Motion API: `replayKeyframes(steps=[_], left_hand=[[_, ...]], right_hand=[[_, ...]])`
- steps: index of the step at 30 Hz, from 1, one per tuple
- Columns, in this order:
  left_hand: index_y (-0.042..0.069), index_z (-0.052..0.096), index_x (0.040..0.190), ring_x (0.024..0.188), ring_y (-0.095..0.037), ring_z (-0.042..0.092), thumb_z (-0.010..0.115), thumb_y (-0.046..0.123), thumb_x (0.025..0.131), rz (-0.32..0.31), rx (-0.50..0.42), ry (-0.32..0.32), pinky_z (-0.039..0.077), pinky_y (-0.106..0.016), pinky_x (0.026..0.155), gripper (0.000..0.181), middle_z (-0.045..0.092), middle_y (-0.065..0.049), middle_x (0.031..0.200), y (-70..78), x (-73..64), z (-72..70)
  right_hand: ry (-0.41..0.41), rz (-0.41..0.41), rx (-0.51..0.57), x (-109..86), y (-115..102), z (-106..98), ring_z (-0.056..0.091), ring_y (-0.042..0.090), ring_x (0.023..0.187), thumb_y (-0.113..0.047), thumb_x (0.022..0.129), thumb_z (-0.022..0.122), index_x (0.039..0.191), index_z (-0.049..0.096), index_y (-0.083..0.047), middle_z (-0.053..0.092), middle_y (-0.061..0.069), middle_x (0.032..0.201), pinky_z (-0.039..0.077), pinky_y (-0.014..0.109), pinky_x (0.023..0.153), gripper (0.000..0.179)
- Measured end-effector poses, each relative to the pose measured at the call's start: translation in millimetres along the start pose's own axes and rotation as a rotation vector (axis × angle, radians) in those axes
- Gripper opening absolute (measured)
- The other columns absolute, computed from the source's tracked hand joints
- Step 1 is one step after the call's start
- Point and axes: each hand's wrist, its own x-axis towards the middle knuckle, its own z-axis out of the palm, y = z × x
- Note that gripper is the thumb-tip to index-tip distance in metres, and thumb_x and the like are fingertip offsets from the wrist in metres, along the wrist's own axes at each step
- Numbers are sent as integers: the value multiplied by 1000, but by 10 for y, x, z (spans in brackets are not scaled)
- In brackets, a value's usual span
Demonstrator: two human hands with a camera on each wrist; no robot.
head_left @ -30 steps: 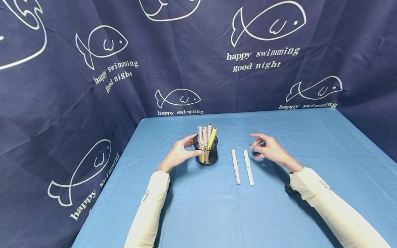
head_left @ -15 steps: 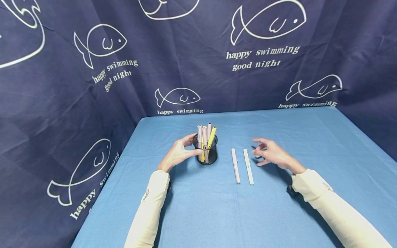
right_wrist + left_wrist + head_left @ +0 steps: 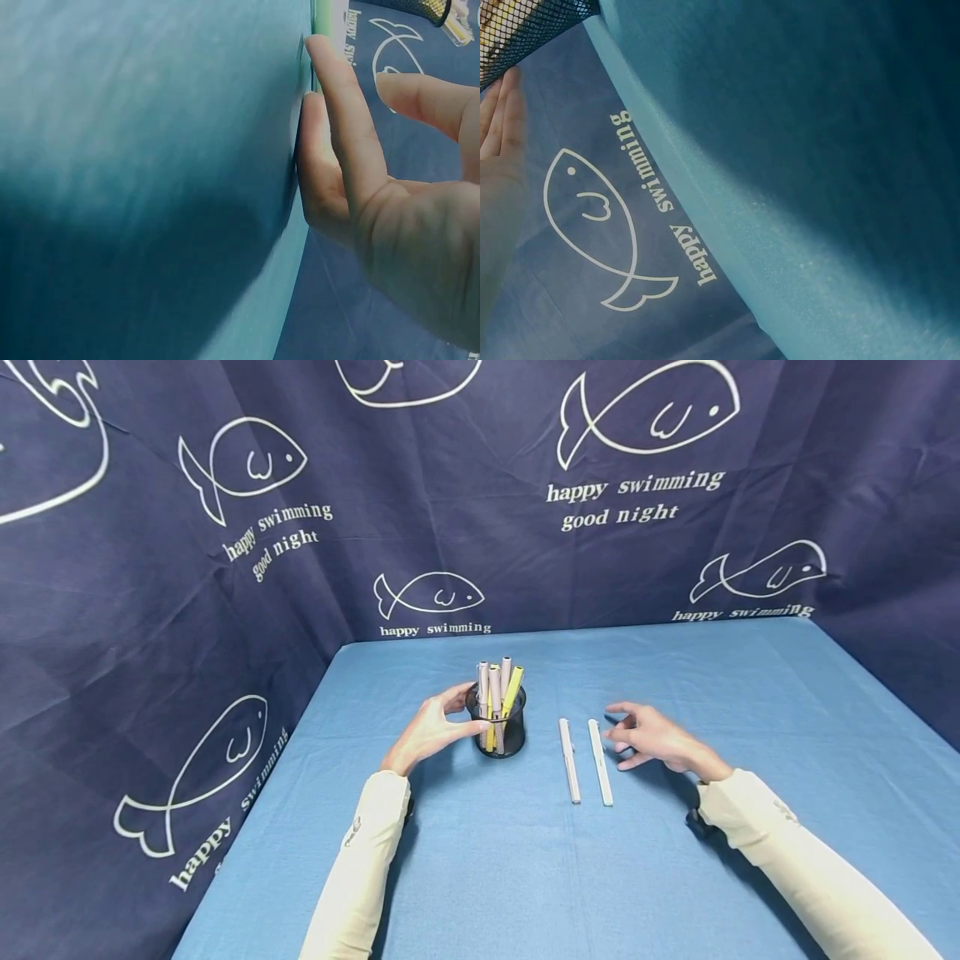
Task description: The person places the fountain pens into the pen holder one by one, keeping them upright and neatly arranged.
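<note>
A black mesh pen holder point(image 3: 514, 739) stands upright on the table, holding several grey and yellow pens point(image 3: 512, 692). My left hand point(image 3: 431, 732) grips its left side, thumb across the front and fingers behind. The left wrist view catches the mesh wall point(image 3: 536, 30) with fingertips against it. Right of the holder, a pale pink pen point(image 3: 570, 762) and a white pen point(image 3: 601, 764) lie side by side, roughly parallel. Just right of the white pen, my right hand point(image 3: 656, 739) hovers low over the cloth with loosely bent fingers, holding nothing; the right wrist view shows thumb and fingers apart.
Blue cloth point(image 3: 487, 868) covers the table. Dark navy curtains point(image 3: 525, 560) printed with white fish and lettering hang along the back and both sides. Cream sleeves point(image 3: 810, 868) cover both forearms.
My right hand has come down nearer to the viewer, first shifting slightly right, then back left toward the white pen. The left hand, pen holder and both lying pens keep their places.
</note>
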Motion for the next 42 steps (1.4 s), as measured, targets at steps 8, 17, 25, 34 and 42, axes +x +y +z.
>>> replayKeyframes(steps=[8,17,25,34,42], left_hand=[[13,51,153,129,-30,57,85,35,86,-9,-2,1,41,-51,112,78,65,-8,136,6,-3,0],[12,50,153,130,-30,57,85,35,86,-4,-9,-1,41,-51,113,79,64,-9,138,7,-3,-1],[11,49,154,131,-32,56,85,37,86,-24,-1,-1,40,-52,113,81,63,-10,139,17,-2,-2],[12,49,154,131,-31,56,85,38,86,-31,-2,1,40,-52,113,81,63,-10,139,24,-9,1],[11,50,154,130,-31,57,84,38,86,-23,15,4,41,-52,112,80,64,-10,139,21,-12,4]], right_hand=[[-18,16,-20,17,-69,77,61,28,91,-4,104,58,158,18,13,50,29,121,63,45,76,69],[-13,35,-56,51,-99,133,60,28,89,-5,103,60,157,20,14,53,26,116,63,44,75,69],[4,34,-90,82,-100,176,60,24,82,-2,101,62,155,21,17,55,21,105,63,43,74,71],[6,45,-148,123,-120,202,61,22,77,0,99,65,153,28,17,56,19,98,63,41,71,68],[0,37,-160,149,-90,203,65,23,80,3,97,64,151,30,19,57,20,99,63,41,72,66]])
